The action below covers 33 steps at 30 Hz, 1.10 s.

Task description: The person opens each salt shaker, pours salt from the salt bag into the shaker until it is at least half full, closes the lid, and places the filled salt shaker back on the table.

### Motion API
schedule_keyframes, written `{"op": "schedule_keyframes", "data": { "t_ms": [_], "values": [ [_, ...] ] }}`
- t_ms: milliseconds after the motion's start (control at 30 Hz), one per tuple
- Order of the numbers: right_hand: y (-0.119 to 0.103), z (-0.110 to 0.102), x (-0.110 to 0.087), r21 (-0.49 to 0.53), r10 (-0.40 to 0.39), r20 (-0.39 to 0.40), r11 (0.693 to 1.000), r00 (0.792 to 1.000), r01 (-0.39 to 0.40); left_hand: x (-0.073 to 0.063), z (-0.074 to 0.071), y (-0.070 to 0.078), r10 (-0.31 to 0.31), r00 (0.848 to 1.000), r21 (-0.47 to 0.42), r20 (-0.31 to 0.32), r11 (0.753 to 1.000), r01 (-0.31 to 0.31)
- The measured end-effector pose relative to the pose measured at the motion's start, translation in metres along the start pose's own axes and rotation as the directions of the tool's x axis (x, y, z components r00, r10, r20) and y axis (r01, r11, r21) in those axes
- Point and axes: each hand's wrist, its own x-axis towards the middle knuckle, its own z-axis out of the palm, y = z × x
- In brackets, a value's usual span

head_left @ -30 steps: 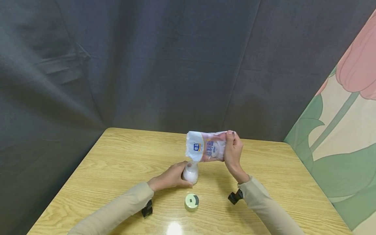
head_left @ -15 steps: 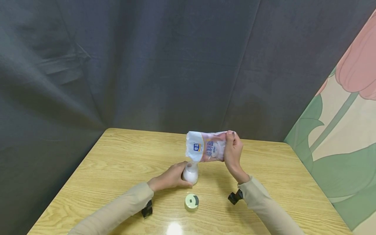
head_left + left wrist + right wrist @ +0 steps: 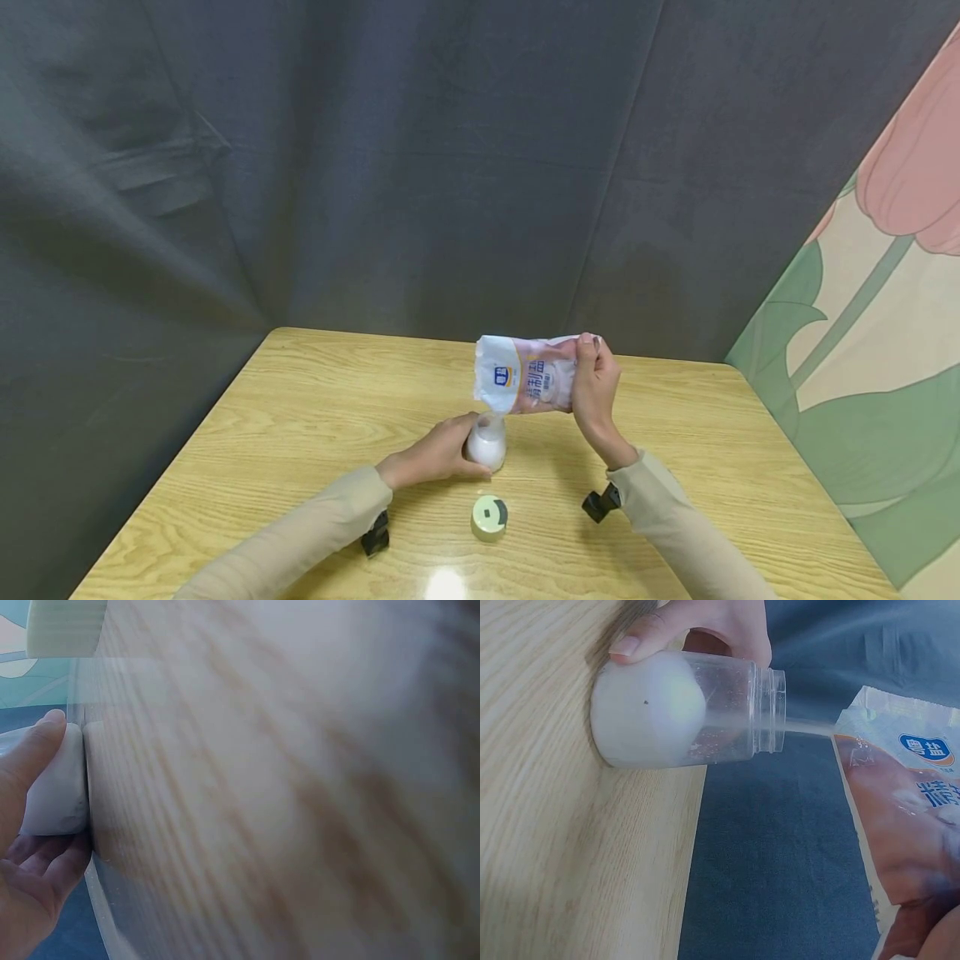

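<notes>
A: What is shown behind the scene?

B: A dark grey curtain (image 3: 450, 167) is hung across the back. Before it a wood-grain table (image 3: 322, 392) is seen, flanked on the right by a tulip-printed hanging (image 3: 870, 350).

A: And at the centre?

B: A pink-and-white salt bag (image 3: 534, 375) (labelled in Chinese characters) is held on its side above the table. Its right end is gripped closely by the right hand (image 3: 598, 387), the thumb laid over the front.

A: The other hand?

B: The left hand (image 3: 438, 450) is curled snugly against a clear jar (image 3: 487, 448), which is stood upright on the table just below the bag's left end. About half of the jar is filled with white salt (image 3: 656, 712).

A: Anything smaller?

B: A pale green lid (image 3: 489, 515) with a dark grey flap is set on the table, nearer the person than the jar. Finest of all, a thin stream (image 3: 810, 728) is captured between the bag's corner and the jar's mouth.
</notes>
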Motion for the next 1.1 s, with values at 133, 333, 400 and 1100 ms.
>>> {"op": "schedule_keyframes", "data": {
  "t_ms": [133, 333, 400, 1100],
  "values": [
    [-0.0005, -0.0001, -0.0002, -0.004, 0.003, -0.003, 1.000, 1.000, -0.003, -0.0002, -0.0002, 0.0012, -0.013, 1.000, 0.000, 0.002, 1.000, 0.013],
    [-0.0013, -0.0001, -0.0001, 0.003, 0.004, -0.002, 1.000, 1.000, -0.004, -0.0004, -0.0009, 0.0032, -0.018, 1.000, -0.001, 0.002, 1.000, 0.018],
    [-0.0019, -0.0001, 0.0000, 0.005, 0.005, -0.001, 1.000, 1.000, -0.005, -0.0004, -0.0010, 0.0034, -0.017, 1.000, 0.001, 0.000, 1.000, 0.017],
    [-0.0008, -0.0003, 0.0009, 0.025, -0.014, 0.014, 1.000, 1.000, 0.014, 0.0010, 0.0003, 0.0011, -0.017, 1.000, -0.008, 0.005, 1.000, 0.017]
  ]
}}
